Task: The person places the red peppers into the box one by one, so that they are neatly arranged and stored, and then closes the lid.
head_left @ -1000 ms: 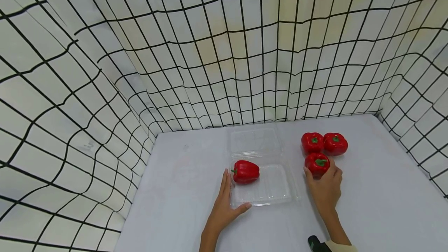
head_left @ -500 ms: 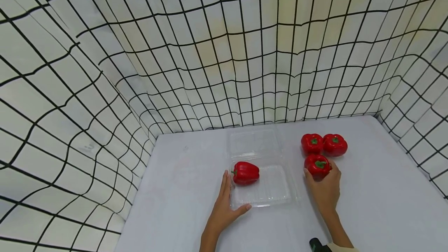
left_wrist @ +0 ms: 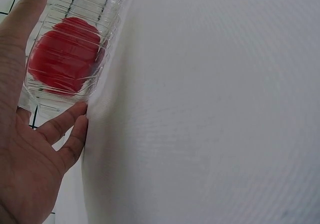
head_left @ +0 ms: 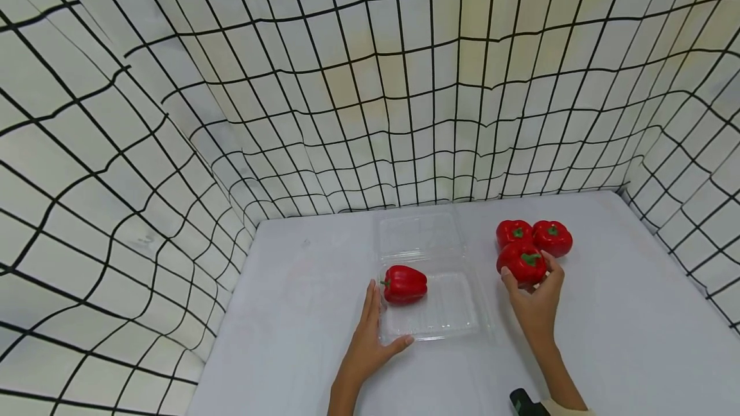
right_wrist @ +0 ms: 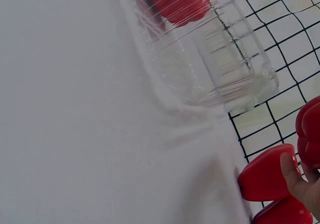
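A clear plastic clamshell box (head_left: 457,313) lies with its lid folded back on the white table. One red bell pepper (head_left: 406,284) rests on its side in the box's left part, stem pointing left. My left hand (head_left: 365,348) is at the box's front left corner, fingers straight along the left wall and thumb at the front edge. My right hand (head_left: 539,307) holds another red bell pepper (head_left: 520,263) between thumb and fingers, its green stem facing up. In the right wrist view this held pepper (right_wrist: 310,131) appears raised above the other peppers.
Two more red bell peppers, a left one (head_left: 513,231) and a right one (head_left: 553,237), sit side by side just behind the held one. Black netting (head_left: 405,114) over white sheeting rises behind the table (head_left: 300,313) and along both sides.
My right hand has lifted its bell pepper up from the table, slightly away from me. It now partly overlaps the pepper behind it. My left hand has stayed at the box.
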The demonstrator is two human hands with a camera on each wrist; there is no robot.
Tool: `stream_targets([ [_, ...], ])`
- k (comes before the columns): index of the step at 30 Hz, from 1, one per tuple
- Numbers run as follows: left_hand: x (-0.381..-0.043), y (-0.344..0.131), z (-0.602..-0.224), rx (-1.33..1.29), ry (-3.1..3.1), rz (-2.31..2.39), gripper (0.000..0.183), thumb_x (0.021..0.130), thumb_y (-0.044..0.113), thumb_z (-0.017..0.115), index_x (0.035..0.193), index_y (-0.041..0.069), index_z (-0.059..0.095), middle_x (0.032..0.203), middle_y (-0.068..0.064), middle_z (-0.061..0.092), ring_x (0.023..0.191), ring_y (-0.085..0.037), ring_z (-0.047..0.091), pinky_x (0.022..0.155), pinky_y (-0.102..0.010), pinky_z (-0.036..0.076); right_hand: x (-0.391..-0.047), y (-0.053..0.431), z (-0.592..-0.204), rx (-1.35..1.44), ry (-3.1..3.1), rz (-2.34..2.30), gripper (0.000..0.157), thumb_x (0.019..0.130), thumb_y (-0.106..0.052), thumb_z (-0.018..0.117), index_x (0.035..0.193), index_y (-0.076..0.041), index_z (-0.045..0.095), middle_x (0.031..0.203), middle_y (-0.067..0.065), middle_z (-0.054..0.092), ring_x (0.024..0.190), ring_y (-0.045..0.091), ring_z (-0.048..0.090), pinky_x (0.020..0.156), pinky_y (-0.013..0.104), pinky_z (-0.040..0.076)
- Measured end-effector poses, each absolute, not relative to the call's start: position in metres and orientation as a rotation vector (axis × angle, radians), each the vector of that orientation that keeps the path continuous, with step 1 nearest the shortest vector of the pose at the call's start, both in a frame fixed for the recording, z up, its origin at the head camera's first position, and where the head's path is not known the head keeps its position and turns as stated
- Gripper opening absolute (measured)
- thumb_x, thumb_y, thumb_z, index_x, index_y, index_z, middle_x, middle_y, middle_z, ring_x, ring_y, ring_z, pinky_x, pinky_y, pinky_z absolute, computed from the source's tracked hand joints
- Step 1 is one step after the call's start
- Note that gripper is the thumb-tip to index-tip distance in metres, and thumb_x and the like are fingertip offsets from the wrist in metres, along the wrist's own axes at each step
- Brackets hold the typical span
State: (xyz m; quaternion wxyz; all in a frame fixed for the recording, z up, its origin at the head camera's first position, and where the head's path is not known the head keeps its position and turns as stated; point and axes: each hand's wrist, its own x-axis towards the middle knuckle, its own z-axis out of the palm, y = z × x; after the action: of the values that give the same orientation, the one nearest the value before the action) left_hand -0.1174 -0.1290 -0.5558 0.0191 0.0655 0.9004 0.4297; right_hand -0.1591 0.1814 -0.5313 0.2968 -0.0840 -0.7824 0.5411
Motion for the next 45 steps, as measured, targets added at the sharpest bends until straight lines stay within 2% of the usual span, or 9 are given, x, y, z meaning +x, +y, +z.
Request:
stream_targets([
  [6,-0.118,-0.129,-0.557,0.202,2.791,1.351,0.115,0.075,0.059,0.075,0.158,0.028,0.003,0.166,0.009,0.002,0.145,-0.030,0.035,0.107,-0.053,0.043,-0.163,0.178,-0.515,-0.131,-2.050,1.729,0.085,0.079,0.003,0.075,0.148,-0.008,0.025,0.151,0.006,0.032,0.135,0.010,0.030,0.087,0.000,0.042],
  [13,-0.119,-0.129,-0.557,0.203,2.780,1.362,0.115,0.075,0.058,0.076,0.158,0.031,0.001,0.166,0.010,0.002,0.148,-0.027,0.030,0.110,-0.053,0.039,-0.167,0.175,-0.508,-0.175,-2.017,1.973,0.085,0.084,0.003,0.070,0.151,-0.016,0.022,0.152,0.004,0.029,0.135,0.011,0.028,0.084,0.003,0.046],
  [20,-0.119,-0.128,-0.558,0.207,2.791,1.355,0.115,0.075,0.057,0.076,0.158,0.030,0.001,0.166,0.008,0.002,0.148,-0.029,0.029,0.108,-0.054,0.040,-0.168,0.173,-0.508,-0.159,-2.112,1.955,0.087,0.083,-0.005,0.075,0.152,-0.016,0.022,0.152,0.006,0.030,0.138,0.020,0.028,0.081,0.001,0.046],
  [24,-0.118,-0.128,-0.558,0.220,2.792,1.360,0.114,0.076,0.056,0.076,0.158,0.028,0.003,0.166,0.008,0.002,0.146,-0.030,0.034,0.107,-0.053,0.041,-0.170,0.170,-0.511,-0.101,-2.147,1.943,0.086,0.081,-0.006,0.077,0.149,-0.012,0.025,0.151,0.008,0.035,0.134,0.016,0.033,0.082,0.004,0.048],
  [28,-0.118,-0.128,-0.558,0.209,2.794,1.350,0.115,0.075,0.057,0.076,0.158,0.030,0.002,0.166,0.009,0.002,0.147,-0.029,0.032,0.107,-0.052,0.041,-0.171,0.167,-0.515,-0.058,-2.228,1.871,0.083,0.079,-0.009,0.079,0.145,-0.009,0.029,0.148,0.011,0.041,0.129,0.013,0.038,0.084,0.004,0.046],
  [36,-0.118,-0.128,-0.558,0.188,2.793,1.335,0.115,0.074,0.059,0.076,0.158,0.030,0.002,0.166,0.011,0.001,0.149,-0.027,0.028,0.108,-0.051,0.041,-0.174,0.163,-0.521,0.119,-2.334,1.686,0.081,0.077,-0.012,0.082,0.145,-0.011,0.037,0.143,0.011,0.045,0.126,0.017,0.042,0.087,0.008,0.046],
  [41,-0.118,-0.128,-0.557,0.193,2.802,1.330,0.115,0.074,0.060,0.075,0.158,0.029,0.003,0.166,0.010,0.001,0.149,-0.027,0.027,0.108,-0.052,0.040,-0.178,0.162,-0.521,0.197,-2.412,1.525,0.080,0.074,-0.016,0.085,0.144,-0.014,0.045,0.136,0.010,0.050,0.124,0.021,0.046,0.087,0.015,0.049],
  [45,-0.118,-0.128,-0.557,0.194,2.801,1.331,0.115,0.074,0.059,0.075,0.158,0.029,0.003,0.166,0.010,0.001,0.149,-0.027,0.027,0.108,-0.052,0.041,-0.181,0.160,-0.521,0.269,-2.478,1.441,0.079,0.072,-0.019,0.086,0.142,-0.014,0.048,0.133,0.012,0.053,0.121,0.026,0.050,0.089,0.034,0.055],
])
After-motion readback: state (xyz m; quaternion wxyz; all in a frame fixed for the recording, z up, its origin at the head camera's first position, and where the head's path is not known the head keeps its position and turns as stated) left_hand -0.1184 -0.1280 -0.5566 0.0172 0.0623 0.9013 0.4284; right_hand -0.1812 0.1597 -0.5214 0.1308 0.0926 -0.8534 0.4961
